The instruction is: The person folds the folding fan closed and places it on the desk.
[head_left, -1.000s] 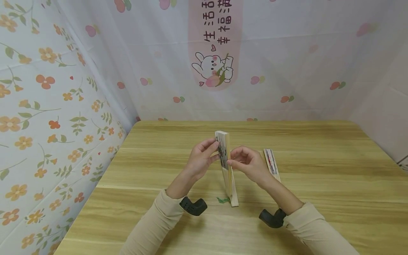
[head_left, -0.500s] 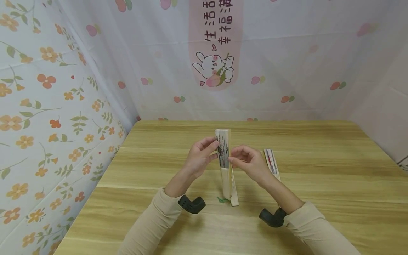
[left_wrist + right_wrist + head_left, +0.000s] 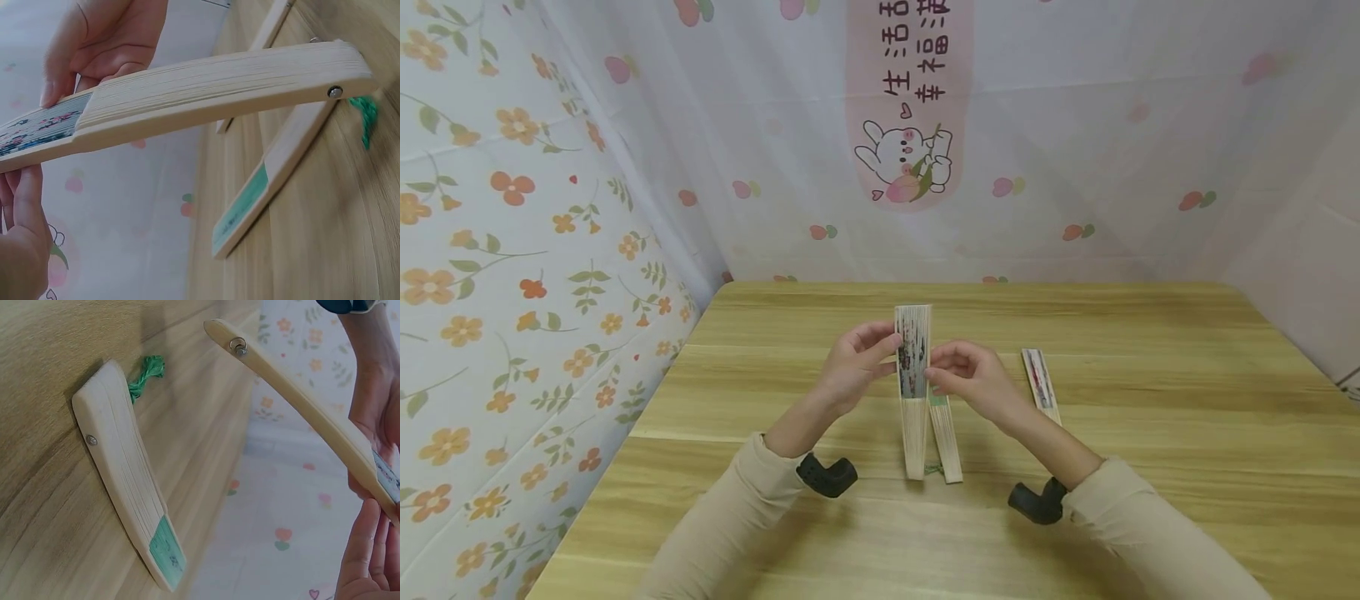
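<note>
A closed folding fan [image 3: 913, 425] with a grey, flower-printed leaf and pale wooden ribs stands upright between my hands, its pivot end down. My left hand [image 3: 859, 367] pinches its upper part from the left. From the right, the thumb and fingers of my right hand [image 3: 970, 379] pinch its opposite edge. A metal rivet [image 3: 335, 92] shows near the fan's lower end in the left wrist view. Just behind and to the right, a second closed fan [image 3: 947, 442] with a green leaf lies on the table, its green cord [image 3: 145, 376] by the rivet end.
A third closed fan [image 3: 1039, 379] with a printed leaf lies farther right on the wooden table [image 3: 1150, 400], partly hidden by my right forearm. A patterned curtain [image 3: 1075, 167] hangs behind the table, and a floral one [image 3: 512, 250] along the left.
The held fan has turned so its broad ribbed face shows and has shifted left, together with my left hand. More of the green fan behind it is now visible.
</note>
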### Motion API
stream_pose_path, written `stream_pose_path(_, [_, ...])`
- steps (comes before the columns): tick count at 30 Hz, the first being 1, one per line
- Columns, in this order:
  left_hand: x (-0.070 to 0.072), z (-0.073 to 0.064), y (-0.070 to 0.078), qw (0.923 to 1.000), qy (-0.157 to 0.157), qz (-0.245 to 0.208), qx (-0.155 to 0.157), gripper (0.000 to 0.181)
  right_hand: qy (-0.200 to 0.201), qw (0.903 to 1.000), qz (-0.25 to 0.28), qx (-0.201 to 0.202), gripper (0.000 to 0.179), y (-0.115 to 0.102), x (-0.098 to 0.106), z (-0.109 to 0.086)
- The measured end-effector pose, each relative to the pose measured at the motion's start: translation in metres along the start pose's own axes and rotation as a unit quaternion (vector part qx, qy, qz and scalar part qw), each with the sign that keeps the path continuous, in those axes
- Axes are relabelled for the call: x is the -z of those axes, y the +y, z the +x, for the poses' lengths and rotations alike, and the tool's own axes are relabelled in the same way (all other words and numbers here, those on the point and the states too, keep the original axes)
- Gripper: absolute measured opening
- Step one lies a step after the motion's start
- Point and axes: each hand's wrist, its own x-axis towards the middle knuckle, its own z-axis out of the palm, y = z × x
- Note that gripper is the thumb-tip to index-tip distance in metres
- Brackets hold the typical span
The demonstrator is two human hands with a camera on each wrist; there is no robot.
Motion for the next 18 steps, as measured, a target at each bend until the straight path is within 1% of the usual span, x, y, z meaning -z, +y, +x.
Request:
stream_pose_path(5, [0.009,-0.002,0.000,0.9999,0.003,0.014,0.002,0.014,-0.028,0.9986,0.018,-0.040,0.026,-0.001,-0.004,0.008])
stream_pose_path(9, [0.018,-0.001,-0.001,0.9998,0.007,0.016,0.011,0.017,-0.053,0.9961,0.026,-0.066,0.028,0.000,-0.009,0.016])
stream_pose_path(13, [0.028,0.000,-0.001,0.9993,0.023,0.024,0.020,0.018,-0.058,0.9943,0.030,-0.085,0.030,0.002,-0.015,0.024])
stream_pose_path(18, [0.042,0.003,0.001,0.9983,0.034,0.037,0.028,0.024,-0.064,0.9910,0.055,-0.104,0.031,0.007,-0.024,0.038])
